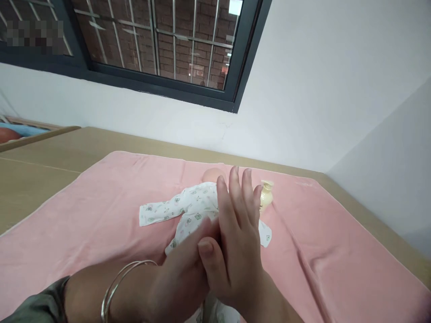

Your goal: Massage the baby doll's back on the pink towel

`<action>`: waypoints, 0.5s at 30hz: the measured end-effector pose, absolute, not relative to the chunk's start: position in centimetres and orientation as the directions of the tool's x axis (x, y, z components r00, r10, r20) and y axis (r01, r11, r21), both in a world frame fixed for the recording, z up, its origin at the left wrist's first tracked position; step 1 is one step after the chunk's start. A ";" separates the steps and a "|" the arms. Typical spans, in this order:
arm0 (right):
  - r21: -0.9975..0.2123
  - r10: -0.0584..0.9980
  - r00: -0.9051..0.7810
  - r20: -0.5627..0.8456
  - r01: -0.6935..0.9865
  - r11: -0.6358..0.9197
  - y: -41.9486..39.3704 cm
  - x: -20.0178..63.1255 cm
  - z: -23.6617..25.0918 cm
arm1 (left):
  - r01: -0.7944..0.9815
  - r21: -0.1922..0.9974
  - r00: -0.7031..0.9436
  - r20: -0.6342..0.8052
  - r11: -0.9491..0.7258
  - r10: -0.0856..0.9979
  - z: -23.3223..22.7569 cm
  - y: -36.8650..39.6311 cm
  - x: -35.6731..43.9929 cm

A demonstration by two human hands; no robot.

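- Centrally, the left hand [182, 273] and the right hand [235, 242] are pressed palm to palm above a doll [195, 206].
- The right hand is held open with fingers straight and close together, pointing away from the camera; nothing is gripped in it.
- The left hand is laid across the right palm, its fingers flat and mostly hidden behind the right hand; nothing is seen held in it.
- Thin metal bangles [117, 287] are worn on the left wrist, next to a dark sleeve [40, 307].
- The doll is laid on its back on a pink towel [84, 215], dressed in a white printed suit, one sleeve stretched out to the left; its bare head [212, 174] is partly seen beyond the fingertips.
- A pale yellow bottle [266, 195] is stood on the towel just beside the doll, behind the right hand's fingers.
- The towel is spread over a beige surface [40, 175] below a barred window [161, 40].
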State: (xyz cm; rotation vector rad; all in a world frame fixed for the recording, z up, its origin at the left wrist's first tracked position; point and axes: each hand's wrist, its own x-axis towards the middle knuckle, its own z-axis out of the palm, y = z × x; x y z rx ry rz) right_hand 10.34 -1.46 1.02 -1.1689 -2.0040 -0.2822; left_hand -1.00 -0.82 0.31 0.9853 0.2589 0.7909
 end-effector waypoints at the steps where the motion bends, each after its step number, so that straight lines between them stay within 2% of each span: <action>1: -0.146 0.621 -0.293 0.727 0.818 0.557 -1.4 10.1 0.8 | -0.545 0.769 0.707 0.208 0.333 0.676 1.0 -0.8 -1.5; 4: -0.009 0.540 -0.399 0.741 0.799 0.602 -1.9 8.3 -0.6 | -0.663 0.695 0.617 0.296 0.278 0.729 2.1 0.1 -3.2; 7: 0.116 0.395 -0.449 0.802 0.765 0.634 -2.7 6.0 -2.5 | -0.676 0.714 0.518 0.286 0.181 0.806 2.1 1.4 -4.1; 9: 0.120 0.366 -0.424 0.829 0.773 0.624 -3.2 5.2 -3.1 | -0.626 0.769 0.482 0.252 0.128 0.839 1.6 1.8 -4.1; 12: 0.121 0.378 -0.465 0.801 0.743 0.658 -3.4 5.7 -2.8 | -0.502 0.864 0.421 0.213 0.031 0.882 -0.2 1.2 -3.3; 15: 0.095 0.398 -0.466 0.790 0.734 0.672 -3.2 7.7 -1.7 | -0.361 0.925 0.329 0.244 -0.117 0.912 -2.7 -0.3 -2.8</action>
